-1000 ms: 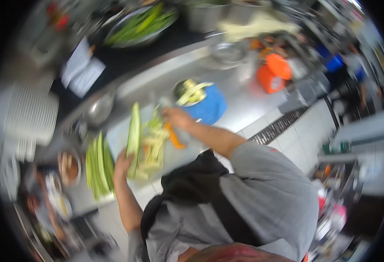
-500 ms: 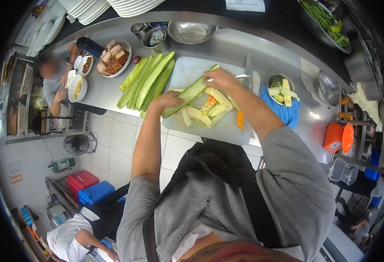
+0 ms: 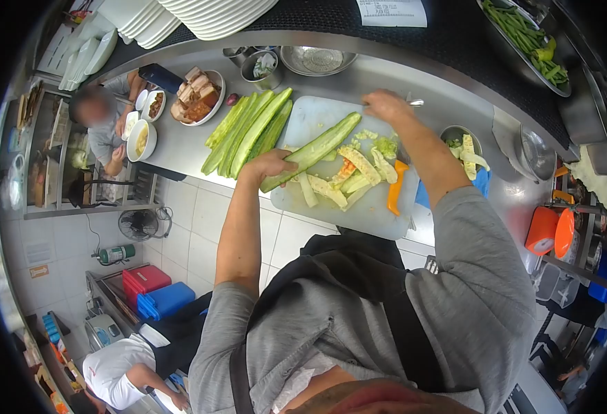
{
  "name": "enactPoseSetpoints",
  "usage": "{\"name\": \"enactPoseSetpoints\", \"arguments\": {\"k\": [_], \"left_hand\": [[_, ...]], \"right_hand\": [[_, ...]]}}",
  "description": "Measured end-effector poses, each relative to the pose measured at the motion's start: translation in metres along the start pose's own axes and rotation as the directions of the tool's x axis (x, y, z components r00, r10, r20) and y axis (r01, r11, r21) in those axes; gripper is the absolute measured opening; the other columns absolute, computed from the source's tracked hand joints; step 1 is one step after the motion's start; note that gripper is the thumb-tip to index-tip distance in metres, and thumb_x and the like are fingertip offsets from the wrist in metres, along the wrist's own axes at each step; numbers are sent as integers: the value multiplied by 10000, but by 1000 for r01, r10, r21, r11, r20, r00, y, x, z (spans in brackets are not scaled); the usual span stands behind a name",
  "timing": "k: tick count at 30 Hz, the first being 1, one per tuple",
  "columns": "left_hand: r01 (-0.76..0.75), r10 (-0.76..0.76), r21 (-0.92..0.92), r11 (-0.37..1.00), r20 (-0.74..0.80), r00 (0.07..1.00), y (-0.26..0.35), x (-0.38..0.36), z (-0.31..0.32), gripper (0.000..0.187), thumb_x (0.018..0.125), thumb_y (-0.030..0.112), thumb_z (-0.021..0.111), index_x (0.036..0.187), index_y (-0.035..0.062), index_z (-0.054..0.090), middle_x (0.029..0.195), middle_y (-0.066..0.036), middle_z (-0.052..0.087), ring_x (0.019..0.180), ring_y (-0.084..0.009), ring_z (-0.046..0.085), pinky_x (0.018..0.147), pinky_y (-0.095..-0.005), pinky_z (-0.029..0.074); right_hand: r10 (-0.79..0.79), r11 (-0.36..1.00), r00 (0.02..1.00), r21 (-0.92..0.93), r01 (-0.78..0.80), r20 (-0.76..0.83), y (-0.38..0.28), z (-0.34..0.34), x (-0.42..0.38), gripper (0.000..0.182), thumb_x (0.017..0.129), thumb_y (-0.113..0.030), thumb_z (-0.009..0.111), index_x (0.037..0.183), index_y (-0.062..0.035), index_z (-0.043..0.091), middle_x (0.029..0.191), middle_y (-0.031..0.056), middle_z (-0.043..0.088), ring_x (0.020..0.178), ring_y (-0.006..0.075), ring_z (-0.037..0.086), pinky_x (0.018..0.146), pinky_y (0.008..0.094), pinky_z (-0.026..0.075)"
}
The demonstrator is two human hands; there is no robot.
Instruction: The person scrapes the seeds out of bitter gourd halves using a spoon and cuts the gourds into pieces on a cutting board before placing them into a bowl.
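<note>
My left hand [image 3: 270, 165] grips the lower end of a long halved green cucumber [image 3: 324, 146], whose cut face is up over the white cutting board [image 3: 310, 114]. Beyond the cucumber's far end, my right hand [image 3: 384, 105] is by the board's upper right edge, next to a spoon-like metal utensil [image 3: 416, 102]; whether the fingers hold it is unclear. Pale peels and scraps [image 3: 359, 165] lie on the board, with an orange-handled tool [image 3: 397, 188] to their right. Left of the board, several long green cucumber pieces [image 3: 249, 131] lie side by side.
Right of the board stand a bowl of scraps [image 3: 464, 141] and a blue cloth [image 3: 482, 181]. Meat fills a bowl [image 3: 198, 96] at the left. Metal bowls [image 3: 317, 61] stand behind. One co-worker [image 3: 107, 131] is at the far left, another [image 3: 120, 366] at the lower left.
My right hand has moved off the cucumber, up and to the right. The cucumber stays in my left hand, its cut face now more visible. The whole view has shifted slightly.
</note>
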State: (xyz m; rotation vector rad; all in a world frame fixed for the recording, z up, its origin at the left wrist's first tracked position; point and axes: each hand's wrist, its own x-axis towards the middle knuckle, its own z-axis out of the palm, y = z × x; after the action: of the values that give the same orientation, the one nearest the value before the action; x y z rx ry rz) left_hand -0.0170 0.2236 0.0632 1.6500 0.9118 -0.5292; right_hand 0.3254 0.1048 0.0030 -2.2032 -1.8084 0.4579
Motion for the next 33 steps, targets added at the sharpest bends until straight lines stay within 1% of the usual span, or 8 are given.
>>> {"name": "enactPoseSetpoints", "arguments": {"k": [4,8,13,18,19,21,27,33], "left_hand": [[-36,100,185,982,-349,932,-31,-31,-8,590,891,260,692,1361,-53,520,1017,-142,681,799,-187,660,719,-331,546],[-38,34,-1,999,-426,904,-68,-74,-29,665,892,295,705,1404,-61,474,1159,-162,662,959,-200,647,848,-315,519],[-145,61,-99,984,-583,810,-89,-100,-59,655,861,325,722,1377,-28,528,1214,-196,664,1080,-266,640,942,-338,478],[214,77,325,921,-691,719,-102,-55,-87,606,798,187,723,1356,20,558,1232,-264,629,1166,-361,600,1003,-391,459],[179,107,357,917,-650,752,-101,-43,-78,606,798,187,723,1356,20,558,1232,-264,629,1166,-361,600,1003,-391,459],[66,507,565,823,-781,364,-99,-20,-45,586,809,204,706,1345,18,556,1300,-286,573,1264,-406,514,1052,-437,429],[-625,876,613,483,-328,355,47,-7,145,492,861,267,713,1275,30,591,1262,-216,583,1186,-397,543,1001,-487,443],[-716,898,545,437,-317,306,64,38,160,313,854,190,715,1105,16,647,1038,-200,654,998,-374,621,869,-435,509]], "right_hand": [[-56,998,990,3,57,-132,12,-15,-24,285,846,-306,709,1009,-73,701,943,150,721,903,371,673,824,462,525],[84,980,978,192,-46,-193,-7,-19,-48,385,840,-348,726,1066,-37,709,982,167,721,923,392,671,824,446,514],[250,839,930,540,-69,-269,-16,8,-93,402,891,-212,666,1244,-21,645,974,156,725,778,231,691,730,358,541],[437,571,898,788,-230,-55,-31,29,-143,207,922,-125,587,1055,13,665,798,118,702,564,156,625,541,298,508],[472,478,882,845,-240,-16,-30,35,-156,172,930,-122,569,968,17,662,745,111,689,518,148,611,496,285,494],[497,509,868,808,-297,6,-48,36,-180,184,955,-159,546,907,5,613,748,72,682,514,115,589,479,254,480],[428,258,879,904,-340,209,-114,32,-229,209,951,-176,571,888,18,616,778,98,688,508,146,615,443,279,490],[466,299,846,853,-428,261,-71,32,-285,174,927,-149,595,913,21,631,770,101,688,481,146,595,424,276,474]]}}
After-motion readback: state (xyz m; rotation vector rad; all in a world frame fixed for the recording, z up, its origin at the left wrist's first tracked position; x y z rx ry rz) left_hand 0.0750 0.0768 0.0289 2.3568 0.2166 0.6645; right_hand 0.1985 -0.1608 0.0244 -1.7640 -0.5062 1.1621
